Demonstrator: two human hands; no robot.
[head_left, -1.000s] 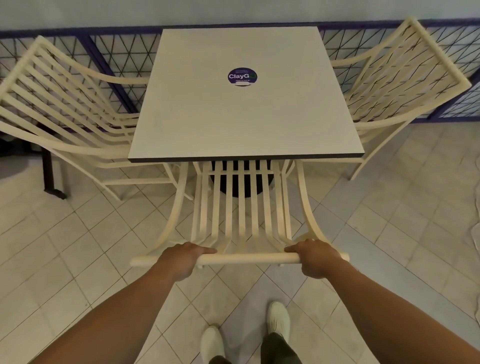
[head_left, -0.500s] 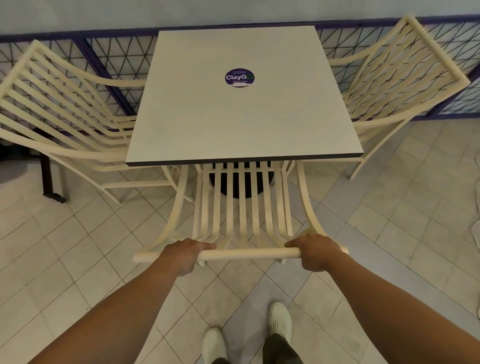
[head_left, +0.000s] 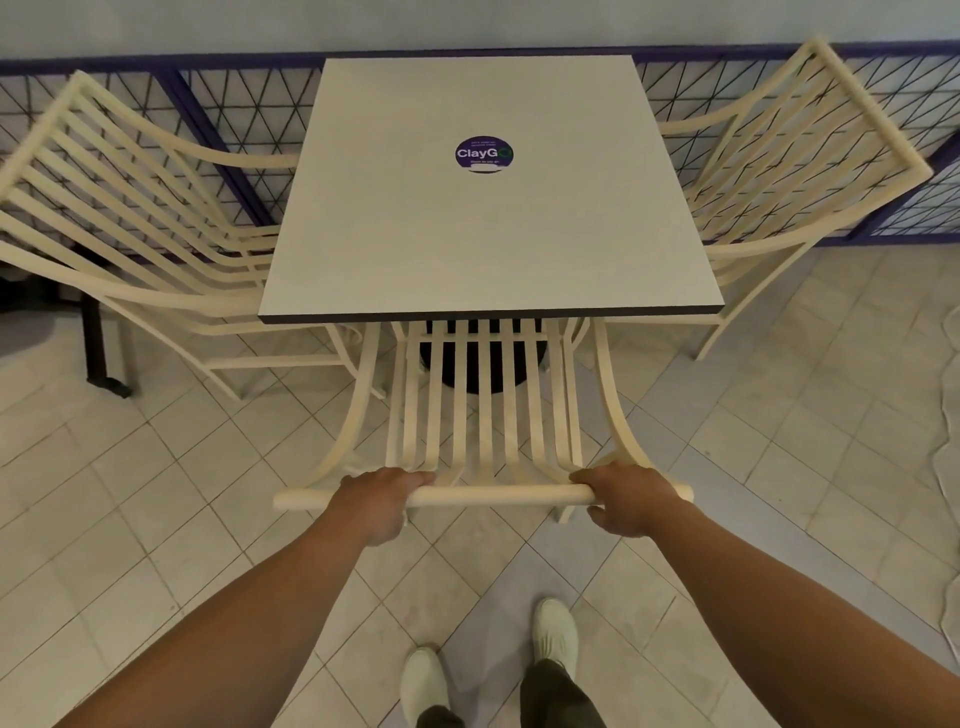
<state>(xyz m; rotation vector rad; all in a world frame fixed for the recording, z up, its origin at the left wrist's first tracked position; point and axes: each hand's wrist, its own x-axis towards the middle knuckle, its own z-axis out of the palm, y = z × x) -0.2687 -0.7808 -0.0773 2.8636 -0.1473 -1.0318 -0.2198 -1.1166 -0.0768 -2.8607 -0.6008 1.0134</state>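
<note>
While my left hand (head_left: 376, 501) and right hand (head_left: 631, 499) each curl round the top rail of the chair (head_left: 485, 415) at lower centre of the frame, its seat tucked under the table (head_left: 488, 249), I reckon an uneven shove could knock an armrest against the table edge

The scene is taken by a single wide-angle camera worn on the head, aimed forward and steeply down. The chair (head_left: 483, 415), the left hand (head_left: 376, 499) and the right hand (head_left: 631, 499) are seen from close above, with the shoes (head_left: 556, 629) caught at the near edge. The table (head_left: 488, 234) is framed centrally, farther off, and straight lines are bowed toward the left and right edges.
</note>
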